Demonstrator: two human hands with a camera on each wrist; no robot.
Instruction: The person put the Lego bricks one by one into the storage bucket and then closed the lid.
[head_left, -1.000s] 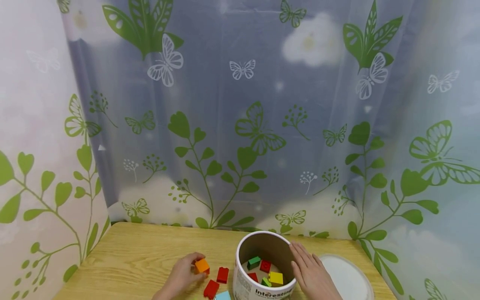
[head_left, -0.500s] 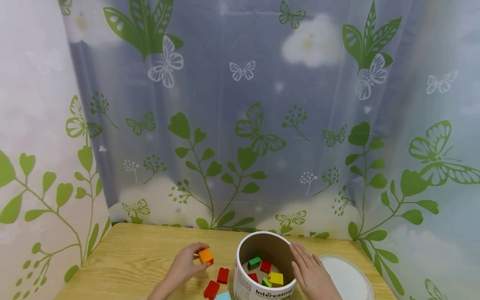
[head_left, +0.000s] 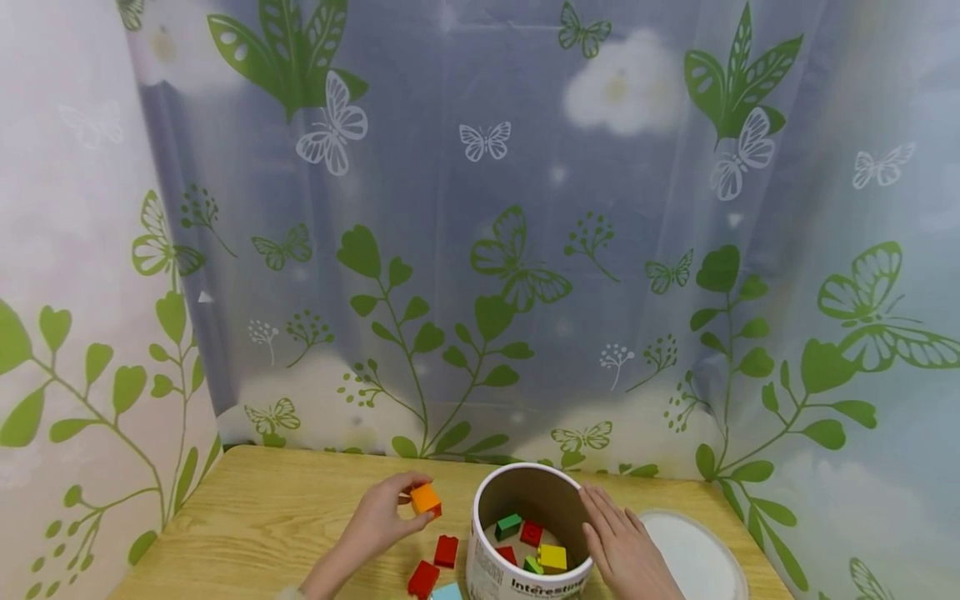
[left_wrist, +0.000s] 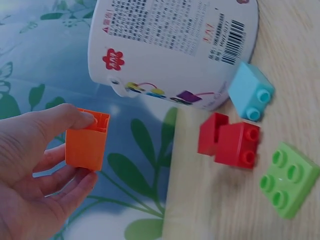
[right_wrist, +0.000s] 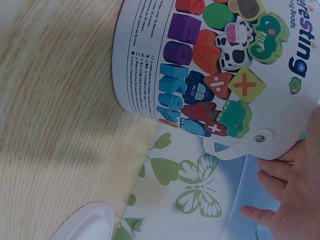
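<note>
While the L hand (head_left: 378, 521) pinches an orange block (head_left: 426, 499) btwn thumb & fingertips, the R hand (head_left: 630, 542) has its fingers out straight, laid flat on the rim at the R side of a white tub (head_left: 487, 571). The orange block's in mid-air over the counter (head_left: 285, 500), near the tub's L side, outside it. Two red blocks (head_left: 446, 551) lie on the counter btwn L hand & tub, w/ a light blue block (head_left: 447, 592) just beside the tub; a flat lime-green block (left_wrist: 290, 180) lies nearby. Inside the tub: a yellow block (head_left: 552, 558), a dk green block (head_left: 507, 526), plus a few others. White lid (head_left: 697, 554) on counter, R of tub, partly behind the R hand.
</note>
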